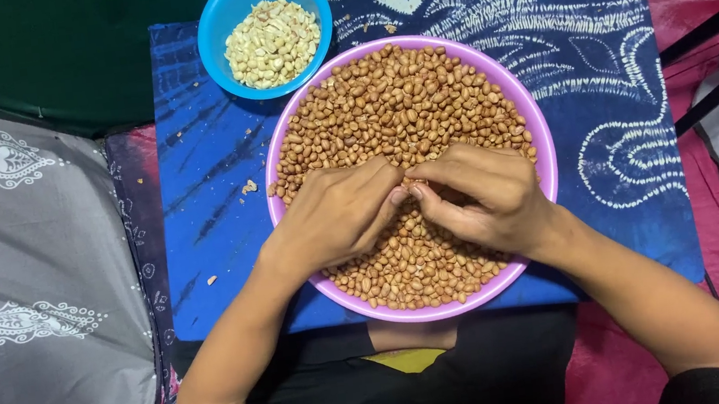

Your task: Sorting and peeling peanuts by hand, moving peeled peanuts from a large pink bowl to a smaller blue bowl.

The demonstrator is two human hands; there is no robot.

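**Both hands pinching a peanut over the purple bowl**

Left hand (pixel 334 217) and right hand (pixel 478 200) meet fingertip to fingertip, closed on one peanut (pixel 413 189) between them. They rest on the brown peanuts filling the purple bowl (pixel 543 154). Blue bowl (pixel 218 28) of pale skinned peanuts sits up-left, touching the purple rim.

Blue bowl (pixel 218 28) crowds purple bowl's (pixel 544 154) far-left rim; cloth (pixel 620 109) rightward lies open.
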